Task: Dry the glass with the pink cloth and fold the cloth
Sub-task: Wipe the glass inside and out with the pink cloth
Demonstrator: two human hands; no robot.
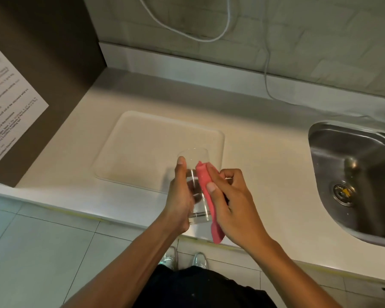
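A clear drinking glass [195,172] is held above the front edge of the white counter, tilted with its mouth pointing away from me. My left hand [180,196] grips its left side, thumb along the wall. My right hand [228,196] presses a pink cloth [206,192] against the glass's right side. The cloth is bunched into a long strip that hangs down past the base of the glass.
A pale square tray [131,141] lies on the counter [265,174] behind the glass. A steel sink [353,174] is at the right. A white cable [267,70] trails down the tiled wall. A printed sheet [7,107] hangs on the dark panel at left.
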